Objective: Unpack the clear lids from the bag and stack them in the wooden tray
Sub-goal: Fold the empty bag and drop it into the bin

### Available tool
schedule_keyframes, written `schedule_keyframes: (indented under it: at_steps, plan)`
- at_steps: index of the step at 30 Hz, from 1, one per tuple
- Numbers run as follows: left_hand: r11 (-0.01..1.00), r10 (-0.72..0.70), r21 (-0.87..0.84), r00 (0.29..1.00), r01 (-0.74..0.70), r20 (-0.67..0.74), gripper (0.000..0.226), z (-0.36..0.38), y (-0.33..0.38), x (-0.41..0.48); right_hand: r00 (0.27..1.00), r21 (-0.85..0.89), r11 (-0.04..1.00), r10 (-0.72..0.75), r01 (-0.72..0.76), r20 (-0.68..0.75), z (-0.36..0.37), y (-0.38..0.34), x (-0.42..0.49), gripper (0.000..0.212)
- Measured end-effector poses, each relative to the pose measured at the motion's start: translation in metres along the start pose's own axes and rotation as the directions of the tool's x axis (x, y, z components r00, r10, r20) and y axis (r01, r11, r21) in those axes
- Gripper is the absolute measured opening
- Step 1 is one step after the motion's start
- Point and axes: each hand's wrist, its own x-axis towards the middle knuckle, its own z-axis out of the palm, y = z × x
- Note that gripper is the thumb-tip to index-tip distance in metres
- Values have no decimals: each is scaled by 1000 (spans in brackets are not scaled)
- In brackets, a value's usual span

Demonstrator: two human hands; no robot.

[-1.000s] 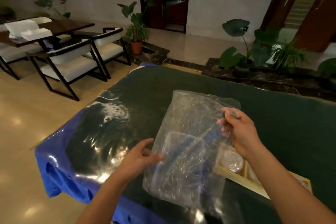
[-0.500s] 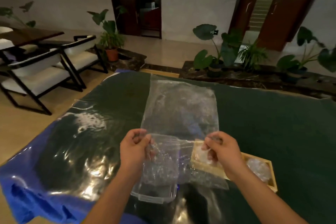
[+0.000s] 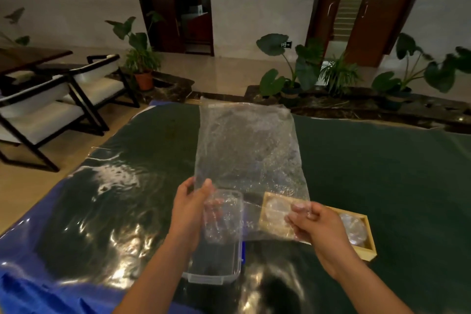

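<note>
**Clear bag held up by its two lower corners; lids in both tray compartments**

Nearest: a clear rectangular plastic box [image 3: 211, 271] with a blue side clip sits on the table between the forearms. Glare hides its contents. Just above it a rounded-rectangular clear plastic piece [image 3: 225, 219] overlaps the left fingers. Cannot tell whether it is a lid or part of the box, or whether it is inside the bag.

Left hand [image 3: 190, 211]: thumb in front, fingers curled behind, pinching the lower left edge of the crinkled clear plastic bag [image 3: 247, 150]. Right hand [image 3: 321, 232]: thumb and curled fingers pinch the bag's lower right corner. The bag is off the table and spread flat between the hands.

Light wooden tray [image 3: 370, 239], two compartments, lies on the dark green tablecloth [image 3: 382, 173], partly behind the right hand. A round clear lid [image 3: 355, 229] lies in the right compartment. A second round clear lid [image 3: 276, 209] in the left one shows only through the bag. Single or stacked: cannot tell.

A glossy clear sheet [image 3: 107, 211] covers the table's left part, with blue cloth [image 3: 38, 296] at the near corner. Beyond stand white-cushioned chairs [image 3: 51, 109] and potted plants [image 3: 293, 69]
</note>
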Motion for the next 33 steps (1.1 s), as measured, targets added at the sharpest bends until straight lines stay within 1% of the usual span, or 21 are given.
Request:
schedule_keyframes:
  at_steps: [2, 3, 4, 6, 8, 9, 10, 11, 12, 13, 15, 17, 18, 20, 22, 23, 24, 26, 28, 31, 33]
  plan:
    - [972, -233, 58, 957, 227, 175, 54, -1, -3, -6, 999, 12, 999, -33, 33, -32, -2, -2, 2, 14]
    - [956, -289, 121, 932, 267, 219, 53, 0, -6, -11, 998, -8, 999, -52, 52, -39, -3, -3, 2, 13]
    - [950, -298, 170, 927, 263, 228, 47, 0, -10, -15, 997, -25, 998, -67, 66, -41, -5, -3, 2, 12]
    - [968, -224, 154, 961, 200, 161, 33, 2, -18, -20, 996, -38, 996, -85, 84, -33, -9, -2, 2, 10]
    - [991, -113, 81, 993, 109, 46, 34, 3, -21, -21, 995, -94, 990, -103, 103, -2, -16, 0, 2, 10]
    - [993, -34, 116, 999, 34, -2, 38, 2, -21, -20, 994, -124, 986, -106, 108, 23, -19, 1, 2, 11]
    - [974, 57, 222, 998, -51, -18, 43, 1, -20, -18, 994, -144, 984, -96, 103, 52, -22, 2, 2, 12]
    - [933, 125, 340, 992, -118, 3, 49, -2, -20, -17, 994, -156, 984, -74, 87, 85, -24, 2, 1, 14]
    - [898, 163, 408, 986, -163, 34, 55, -6, -20, -15, 992, -168, 984, -45, 66, 122, -25, 1, 0, 19]
    - [894, 176, 407, 982, -189, 70, 57, -10, -19, -14, 987, -171, 985, -5, 33, 160, -26, -2, 0, 25]
    - [918, 170, 333, 973, -214, 158, 62, -16, -18, -14, 965, -101, 991, 115, -93, 236, -29, -10, 8, 38]
    - [909, 163, 343, 958, -239, 234, 65, -22, -21, -13, 940, -29, 975, 220, -220, 261, -29, -18, 24, 42]
    - [905, 143, 355, 954, -233, 263, 64, -25, -23, -11, 937, -16, 967, 250, -254, 242, -26, -21, 32, 43]
    - [923, 33, 356, 953, -144, 300, 60, -28, -25, -9, 961, 27, 972, 226, -233, 160, -16, -24, 43, 35]
    - [956, -132, 291, 937, 34, 324, 44, -27, -17, -7, 984, 52, 986, 153, -158, 86, -7, -24, 48, 24]
    - [959, -204, 255, 927, 125, 313, 33, -25, -13, -4, 989, 53, 991, 119, -124, 88, -4, -25, 48, 21]
    - [950, -253, 253, 926, 183, 281, 31, -23, -9, 2, 990, 47, 995, 87, -92, 110, -3, -27, 48, 19]
    - [928, -258, 318, 949, 193, 178, 39, -17, -4, 15, 985, 17, 999, 44, -47, 165, -4, -28, 50, 15]
    - [929, -205, 340, 969, 147, 139, 31, -8, 0, 24, 976, -14, 1000, 25, -23, 217, -5, -28, 51, 11]
    - [946, -222, 274, 964, 175, 149, 25, 2, 5, 33, 956, -40, 999, 32, -21, 292, -12, -29, 50, 8]
    - [960, -203, 218, 973, 175, 112, 20, 6, 2, 39, 970, -80, 997, 17, 3, 241, -19, -29, 50, 10]
